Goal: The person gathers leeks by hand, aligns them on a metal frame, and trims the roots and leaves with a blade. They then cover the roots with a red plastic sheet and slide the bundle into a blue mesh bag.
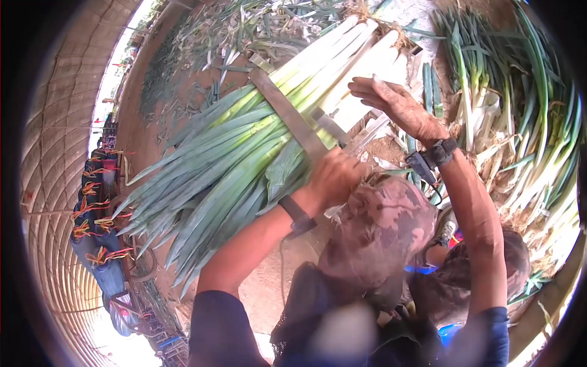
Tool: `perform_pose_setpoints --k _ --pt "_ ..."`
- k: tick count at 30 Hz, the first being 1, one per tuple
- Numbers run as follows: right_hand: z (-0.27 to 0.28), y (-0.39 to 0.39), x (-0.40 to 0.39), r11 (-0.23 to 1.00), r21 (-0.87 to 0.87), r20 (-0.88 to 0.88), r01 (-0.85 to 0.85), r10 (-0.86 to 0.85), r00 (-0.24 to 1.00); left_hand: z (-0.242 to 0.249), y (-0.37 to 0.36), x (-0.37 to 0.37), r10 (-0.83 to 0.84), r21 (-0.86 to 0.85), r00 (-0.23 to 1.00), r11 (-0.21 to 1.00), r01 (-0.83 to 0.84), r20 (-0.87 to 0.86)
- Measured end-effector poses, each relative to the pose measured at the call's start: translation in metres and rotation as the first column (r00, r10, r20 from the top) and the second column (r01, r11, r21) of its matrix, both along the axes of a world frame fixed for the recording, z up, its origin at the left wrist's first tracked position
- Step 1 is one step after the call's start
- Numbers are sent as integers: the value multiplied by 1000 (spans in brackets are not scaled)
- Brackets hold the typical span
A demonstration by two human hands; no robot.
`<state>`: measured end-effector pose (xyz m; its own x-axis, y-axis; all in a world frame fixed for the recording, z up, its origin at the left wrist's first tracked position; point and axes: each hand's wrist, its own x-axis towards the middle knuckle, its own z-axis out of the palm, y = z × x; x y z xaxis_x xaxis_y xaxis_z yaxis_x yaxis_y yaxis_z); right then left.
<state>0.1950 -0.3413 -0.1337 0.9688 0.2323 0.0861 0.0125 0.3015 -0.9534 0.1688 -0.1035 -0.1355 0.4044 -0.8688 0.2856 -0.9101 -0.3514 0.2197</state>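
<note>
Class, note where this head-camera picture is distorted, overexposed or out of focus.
Head view: wide-angle distortion, with black rounded edges; burnt-out daylight beside the lattice wall; glare on the white stalks washes out detail; a pale, out-of-focus smudge at bottom centre.

Bright daylight enters along the left side; the white stalks show overexposure. Fisheye curvature bends the edges; a hazy blur obscures the near centre.

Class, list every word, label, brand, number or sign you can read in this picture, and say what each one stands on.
No text can be read anywhere.
Black wristband by the right hand: too small and blurred to tell.
Camouflage cap in front: pattern only, no readable lettering.
</note>
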Motion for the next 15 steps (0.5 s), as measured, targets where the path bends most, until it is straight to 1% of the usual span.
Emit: perform_pose_setpoints --k 2,3,4,5,6,7,8,9,11,12,14,15 --pt "3 16 19 999 38 14 23 -23 1000 3 4 1 -135 181 989 973 143 -57" --pt "6 24 29 1000 6 27 13 -13 1000 5 3 4 -130 187 990 972 139 -58" --pt "4 32 40 994 89 94 -57 49 994 5 0 6 -125 319 988 936 149 -96" --pt "1 38 50 998 5 63 -67 66 996 4 -3 8 -111 445 984 881 161 -136" --pt "3 46 57 994 -73 26 -85 87 996 -1 -2 8 -99 455 984 877 157 -149" --pt "-12 57 68 987 -132 30 -92 96 995 -6 -1 8 -86 433 988 892 133 -127" --pt "-20 64 71 988 -114 16 -106 108 994 -10 1 8 -74 410 991 905 112 -109" --pt "-14 72 67 977 -134 51 -165 173 984 -13 3 9 -65 417 989 902 114 -131" --pt "-5 80 58 944 -186 112 -271 294 949 -14 4 14 -7 288 914 948 136 -405" --pt "-8 83 59 943 -176 104 -284 305 947 -16 6 13 7 294 910 947 127 -416" --pt "-7 86 68 931 -42 104 -362 364 926 -11 11 17 51 238 868 968 79 -494" --pt "-4 85 69 922 -22 105 -388 388 916 -7 8 17 54 236 872 969 72 -487"
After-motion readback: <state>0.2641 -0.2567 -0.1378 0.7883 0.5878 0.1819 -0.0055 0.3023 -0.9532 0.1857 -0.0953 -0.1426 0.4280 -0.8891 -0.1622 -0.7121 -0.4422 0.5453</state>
